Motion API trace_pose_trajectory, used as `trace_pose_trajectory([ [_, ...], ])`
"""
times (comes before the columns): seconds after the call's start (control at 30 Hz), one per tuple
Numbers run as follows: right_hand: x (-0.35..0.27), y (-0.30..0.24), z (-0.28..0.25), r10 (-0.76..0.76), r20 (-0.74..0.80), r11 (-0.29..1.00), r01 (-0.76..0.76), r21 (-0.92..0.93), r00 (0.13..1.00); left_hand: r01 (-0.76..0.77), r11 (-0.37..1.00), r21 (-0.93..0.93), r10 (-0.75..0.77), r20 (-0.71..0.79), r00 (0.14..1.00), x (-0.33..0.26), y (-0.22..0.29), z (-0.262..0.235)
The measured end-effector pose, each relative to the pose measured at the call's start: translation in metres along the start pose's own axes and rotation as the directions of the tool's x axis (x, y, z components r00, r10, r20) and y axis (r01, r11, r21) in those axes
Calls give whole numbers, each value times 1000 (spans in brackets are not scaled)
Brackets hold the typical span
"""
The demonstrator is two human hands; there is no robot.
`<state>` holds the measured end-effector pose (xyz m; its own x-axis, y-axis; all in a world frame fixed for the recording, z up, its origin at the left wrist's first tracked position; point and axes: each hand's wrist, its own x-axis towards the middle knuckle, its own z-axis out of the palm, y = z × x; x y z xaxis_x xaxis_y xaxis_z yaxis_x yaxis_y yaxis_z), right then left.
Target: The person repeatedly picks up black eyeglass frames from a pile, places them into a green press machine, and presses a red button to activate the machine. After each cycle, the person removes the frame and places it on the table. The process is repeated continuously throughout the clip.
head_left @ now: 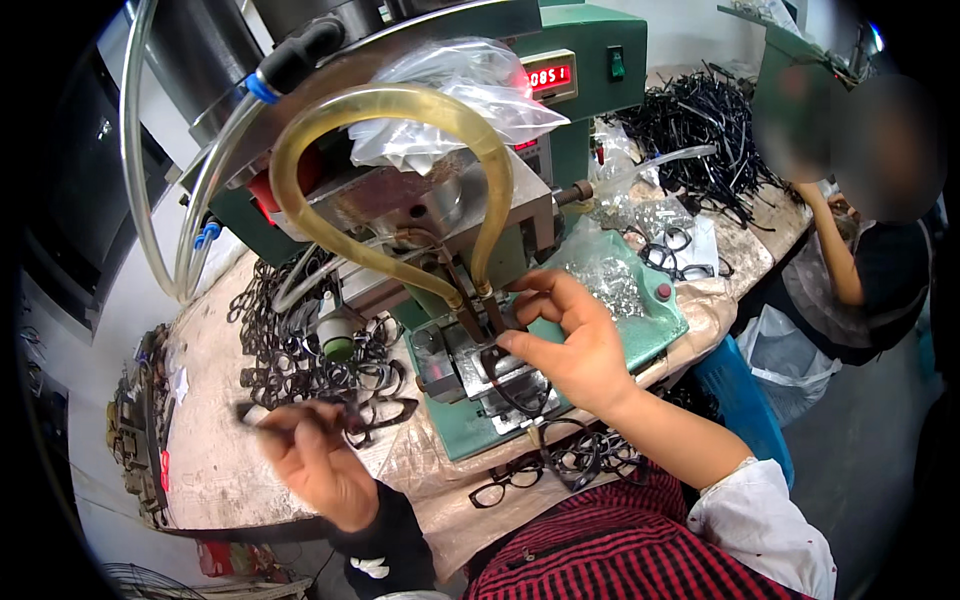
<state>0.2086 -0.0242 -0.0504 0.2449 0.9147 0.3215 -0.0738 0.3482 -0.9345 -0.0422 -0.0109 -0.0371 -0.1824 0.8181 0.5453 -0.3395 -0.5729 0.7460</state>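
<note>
red lit digits [549, 77] on rectangular display [553, 93], green machine box [611, 93]

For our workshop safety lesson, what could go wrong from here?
The right hand is close to the metal prongs, so it might get pinched if those move. The dark glasses near the front edge of the table could be nudged off. The clear plastic bag beside the yellow hose might slip down.
</note>
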Motion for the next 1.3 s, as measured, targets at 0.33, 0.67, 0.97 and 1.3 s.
trace_pose_trajectory([
  [0.33, -15, -4, 19, 108, -123, 960, -71, 270, 986, -286, 943, 171, 256, 178, 950, 26, 2, 63],
  [0.67, -18, 2, 30, 153, -173, 943, -92, 319, 973, -237, 937, 257, 193, 184, 964, 34, 5, 71],
  [0.97, -30, 12, -51, -177, -103, 790, 79, -608, 979, -806, 581, 115, 321, 877, 357, -21, -15, 67],
  [1.3, -20, 41, -130, -290, -238, 745, 63, -664, 927, -860, 488, 152, 344, 871, 350, -33, -24, 79],
])
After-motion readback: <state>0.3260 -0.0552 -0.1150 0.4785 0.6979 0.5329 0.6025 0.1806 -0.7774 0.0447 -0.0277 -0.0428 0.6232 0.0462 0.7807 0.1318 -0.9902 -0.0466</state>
